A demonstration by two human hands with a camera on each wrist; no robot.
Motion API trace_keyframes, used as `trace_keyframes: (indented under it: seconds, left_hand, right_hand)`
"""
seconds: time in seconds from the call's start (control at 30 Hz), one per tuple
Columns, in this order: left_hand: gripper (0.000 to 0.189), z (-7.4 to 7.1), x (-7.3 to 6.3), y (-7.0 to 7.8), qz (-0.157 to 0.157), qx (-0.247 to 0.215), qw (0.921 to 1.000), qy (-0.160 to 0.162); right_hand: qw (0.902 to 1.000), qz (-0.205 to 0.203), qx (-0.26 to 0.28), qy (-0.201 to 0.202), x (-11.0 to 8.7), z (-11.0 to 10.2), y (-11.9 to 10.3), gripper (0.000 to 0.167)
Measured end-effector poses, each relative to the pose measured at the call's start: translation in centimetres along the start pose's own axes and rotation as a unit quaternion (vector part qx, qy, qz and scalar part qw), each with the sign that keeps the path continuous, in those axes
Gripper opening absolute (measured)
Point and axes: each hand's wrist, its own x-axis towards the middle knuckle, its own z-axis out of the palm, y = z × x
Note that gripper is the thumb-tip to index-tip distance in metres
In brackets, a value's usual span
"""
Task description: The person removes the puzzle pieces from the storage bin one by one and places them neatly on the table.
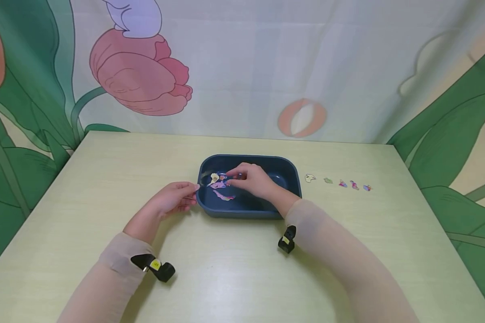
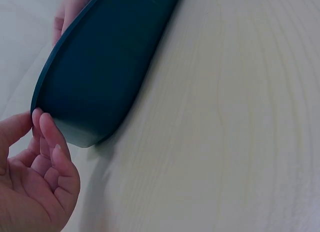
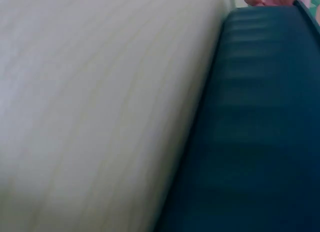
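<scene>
A dark blue rectangular tray (image 1: 246,213) stands on the table. My left hand (image 1: 178,197) pinches the rim at its left end; in the left wrist view the thumb and index finger of that left hand (image 2: 42,177) meet at the rim. My right hand (image 1: 253,180) reaches over the front wall into the tray, thumb and index fingertips apart, right at several small colourful sticker-like cut-outs (image 1: 216,184) grouped at the left. Nearer the front inside lies a curved pink-purple piece (image 1: 224,196). In the right wrist view the tray's outer wall (image 3: 255,127) hides the right hand.
Right of the tray, a row of small cut-outs lies on the table (image 1: 242,269): a cream one (image 1: 310,178), a green one (image 1: 328,181) and several colourful ones (image 1: 354,185). Behind the table hangs a printed curtain (image 1: 234,67).
</scene>
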Motion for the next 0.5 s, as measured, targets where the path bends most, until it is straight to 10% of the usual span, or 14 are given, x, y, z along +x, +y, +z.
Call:
trace_keyframes:
  seconds: [0.3,0.5]
  left_hand:
    - [0.031,-0.1,0.0,0.1,-0.005,0.009,0.9999,0.003]
    - [0.031,-0.2,-0.1,0.1,-0.005,0.010,0.9999,-0.006]
  right_hand:
    - [0.9940,0.012,-0.079,-0.075,1.0,1.0,-0.2,0.034]
    - [0.9706,0.023,-0.196,-0.137,1.6,1.7,-0.3,0.042]
